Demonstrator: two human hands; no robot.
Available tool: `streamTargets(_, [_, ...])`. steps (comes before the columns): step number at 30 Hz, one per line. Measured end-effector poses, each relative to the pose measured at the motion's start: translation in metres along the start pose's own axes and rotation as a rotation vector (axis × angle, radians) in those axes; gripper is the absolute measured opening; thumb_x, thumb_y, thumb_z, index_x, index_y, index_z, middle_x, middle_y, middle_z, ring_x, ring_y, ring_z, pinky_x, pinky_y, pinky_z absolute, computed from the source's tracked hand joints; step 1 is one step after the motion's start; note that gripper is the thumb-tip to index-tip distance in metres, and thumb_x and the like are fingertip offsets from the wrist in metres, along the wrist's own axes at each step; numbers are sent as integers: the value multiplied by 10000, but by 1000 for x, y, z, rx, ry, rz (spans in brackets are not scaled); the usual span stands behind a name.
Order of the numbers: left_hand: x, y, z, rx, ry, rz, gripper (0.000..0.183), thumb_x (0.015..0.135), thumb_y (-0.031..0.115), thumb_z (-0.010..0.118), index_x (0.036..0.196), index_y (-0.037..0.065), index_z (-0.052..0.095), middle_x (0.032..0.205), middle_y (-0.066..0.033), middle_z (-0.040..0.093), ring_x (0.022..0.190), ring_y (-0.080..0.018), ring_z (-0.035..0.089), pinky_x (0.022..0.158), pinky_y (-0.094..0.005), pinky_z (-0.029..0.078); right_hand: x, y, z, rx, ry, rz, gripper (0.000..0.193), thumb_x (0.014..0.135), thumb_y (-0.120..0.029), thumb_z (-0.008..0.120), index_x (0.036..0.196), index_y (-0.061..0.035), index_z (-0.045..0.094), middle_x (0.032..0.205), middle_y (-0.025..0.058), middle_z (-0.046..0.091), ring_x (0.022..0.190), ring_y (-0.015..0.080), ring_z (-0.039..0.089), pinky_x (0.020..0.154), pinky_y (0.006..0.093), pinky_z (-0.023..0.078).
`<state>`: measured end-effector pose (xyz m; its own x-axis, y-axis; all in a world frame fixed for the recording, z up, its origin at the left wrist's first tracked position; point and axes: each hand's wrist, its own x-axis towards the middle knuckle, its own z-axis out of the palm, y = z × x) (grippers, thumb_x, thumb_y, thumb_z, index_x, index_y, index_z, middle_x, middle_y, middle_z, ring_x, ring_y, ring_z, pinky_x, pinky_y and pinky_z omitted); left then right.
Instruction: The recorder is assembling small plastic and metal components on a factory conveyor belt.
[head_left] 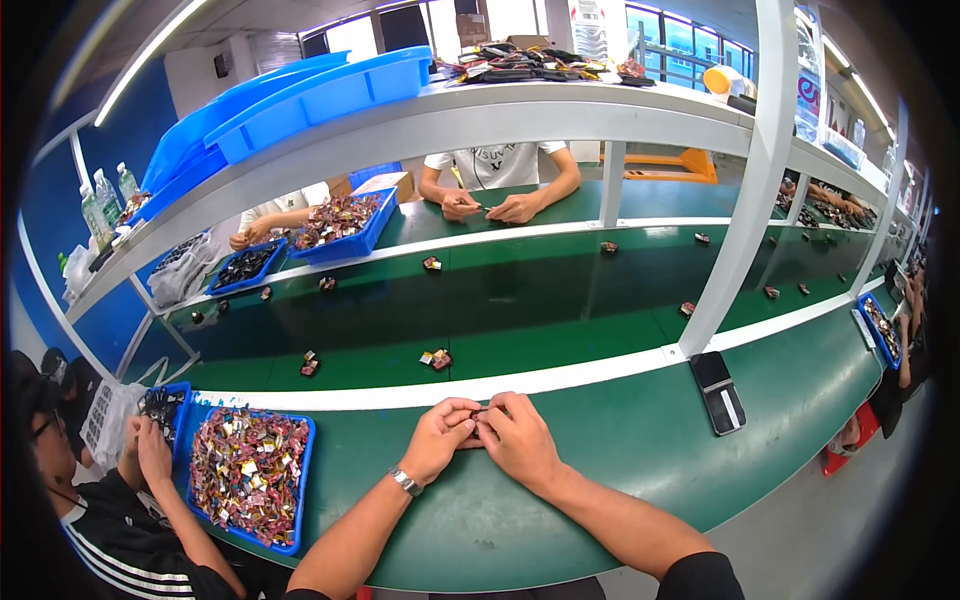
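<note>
My left hand [438,440], with a metal watch on its wrist, and my right hand [520,446] meet over the green worktop [440,520]. Fingertips of both hands pinch a small dark reddish part [474,432], mostly covered by the fingers, so its exact kind does not show. To the left of my forearm, a blue tray [308,470] is heaped with many similar small reddish parts [245,465] carrying white and yellow bits. Beyond my hands, a few loose parts [436,359] lie on the darker green belt-like strip [520,345].
A phone-like black device [718,393] lies right, by a white upright post [740,190]. A co-worker's hands [148,450] work at the left beside another blue tray [180,420]. Across, another person's hands [490,208] hold something small. An overhead shelf [480,115] carries blue bins [320,100].
</note>
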<state>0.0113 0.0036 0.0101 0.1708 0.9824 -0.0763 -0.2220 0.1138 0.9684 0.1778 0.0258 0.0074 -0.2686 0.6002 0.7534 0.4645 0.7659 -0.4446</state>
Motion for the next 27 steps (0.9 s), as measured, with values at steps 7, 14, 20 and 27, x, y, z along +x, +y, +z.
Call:
streamTargets(7, [1, -6, 2, 65, 107, 28, 176, 982, 21, 533, 1154, -16, 536, 1084, -105, 669, 947, -154, 670, 798, -307, 605, 4, -2, -4, 138, -52, 8, 182, 771, 7, 732, 941, -19, 675, 960, 96, 610, 844, 243, 640, 714, 330, 556])
streamTargets(14, [3, -12, 1, 160, 147, 50, 189, 961, 15, 575, 1148, 6, 555, 1066, -80, 670, 900, -114, 663, 717, -249, 566, -1, 3, 0, 404, -62, 318, 161, 832, 22, 695, 990, -1, 669, 984, 116, 634, 801, 192, 688, 705, 283, 569])
streamTargets(20, [4, -14, -2, 149, 71, 74, 239, 949, -1, 584, 1185, 6, 550, 1099, -86, 664, 923, -121, 665, 748, -254, 564, 1, 6, -3, 476, -59, 400, 164, 823, 34, 694, 982, 8, 663, 961, 105, 645, 818, 177, 687, 716, 269, 569])
streamTargets(27, [0, -13, -2, 19, 120, 182, 252, 944, -6, 574, 1194, -11, 538, 1138, -123, 662, 1005, -165, 667, 823, -298, 570, 5, 30, 4, 440, 8, 430, 179, 822, 46, 667, 998, 14, 659, 941, 93, 637, 806, 141, 659, 701, 259, 559])
